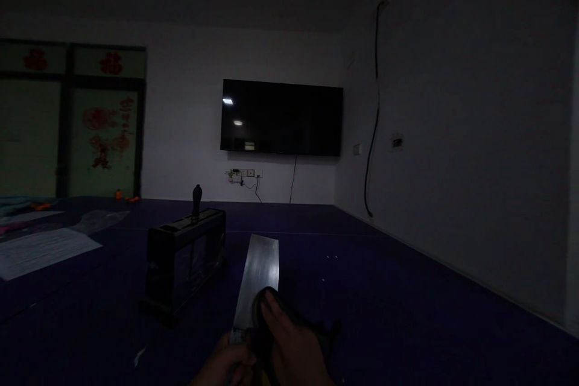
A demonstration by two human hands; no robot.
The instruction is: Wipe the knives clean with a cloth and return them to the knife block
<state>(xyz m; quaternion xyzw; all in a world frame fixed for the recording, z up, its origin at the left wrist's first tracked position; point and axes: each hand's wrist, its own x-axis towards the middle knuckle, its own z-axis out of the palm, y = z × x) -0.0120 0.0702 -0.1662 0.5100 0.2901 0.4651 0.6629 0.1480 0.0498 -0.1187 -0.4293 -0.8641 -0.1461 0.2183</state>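
A broad-bladed kitchen cleaver [257,271] points up and away from me in the lower middle, its blade catching light. My left hand [230,360] is wrapped round its handle end, low in the picture. My right hand [292,341] presses a dark cloth [316,329] against the right side of the blade, near the handle; its fingers lie together over the cloth. To the left of the cleaver stands a black knife block [163,271] with clear sides. One dark knife handle [196,200] sticks up from its top.
The dark purple table top [384,307] carries a paper sheet [49,247], a clear plastic bag [102,220] and small white scraps [140,356]. Orange bits [131,199] lie at its far left. A television [280,117] hangs on the back wall; a black cable [374,132] hangs at right.
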